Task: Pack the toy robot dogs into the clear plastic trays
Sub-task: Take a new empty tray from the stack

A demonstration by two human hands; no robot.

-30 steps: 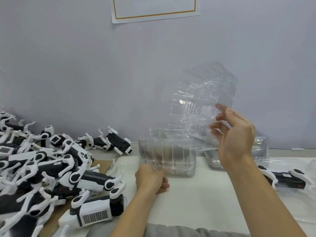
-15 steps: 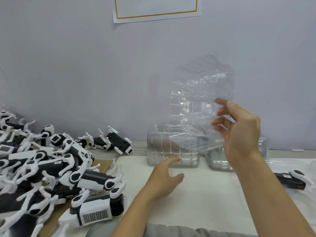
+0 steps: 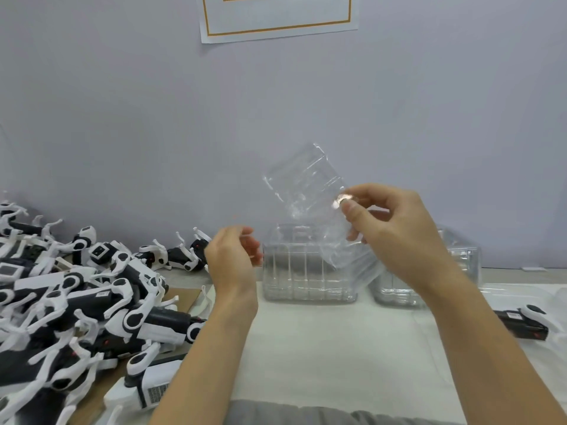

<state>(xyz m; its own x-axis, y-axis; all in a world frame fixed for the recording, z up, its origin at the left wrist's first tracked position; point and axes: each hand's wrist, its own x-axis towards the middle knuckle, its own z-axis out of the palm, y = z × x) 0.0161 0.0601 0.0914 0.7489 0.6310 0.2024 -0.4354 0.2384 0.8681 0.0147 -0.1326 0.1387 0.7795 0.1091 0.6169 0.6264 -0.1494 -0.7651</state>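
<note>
While the right hand point(image 3: 395, 228) pinches a single clear tray point(image 3: 306, 194) by its edge and holds it tilted in the air above the table, the left hand point(image 3: 233, 256) hovers just beside it with fingers loosely curled and nothing in them; the two hands are near each other but apart. The step in hand looks like readying one tray taken from the supply; no dog is being handled yet. Directly behind and below the lifted tray stands a stack of clear trays point(image 3: 310, 271), with a second stack point(image 3: 429, 277) to its right; the toy robot dogs point(image 3: 92, 302) lie in a tangled black-and-white heap at the left, well apart from the tray, and one more dog point(image 3: 524, 322) lies at the right edge. The next move probably calls for setting the tray flat, cavity up, on the open cloth, then reaching left for a dog. The table is covered with a white cloth point(image 3: 337, 348); brown cardboard point(image 3: 184, 297) shows under the heap; a plain grey wall point(image 3: 153, 118) rises behind, bearing a paper notice point(image 3: 276, 16) with an orange border.
</note>
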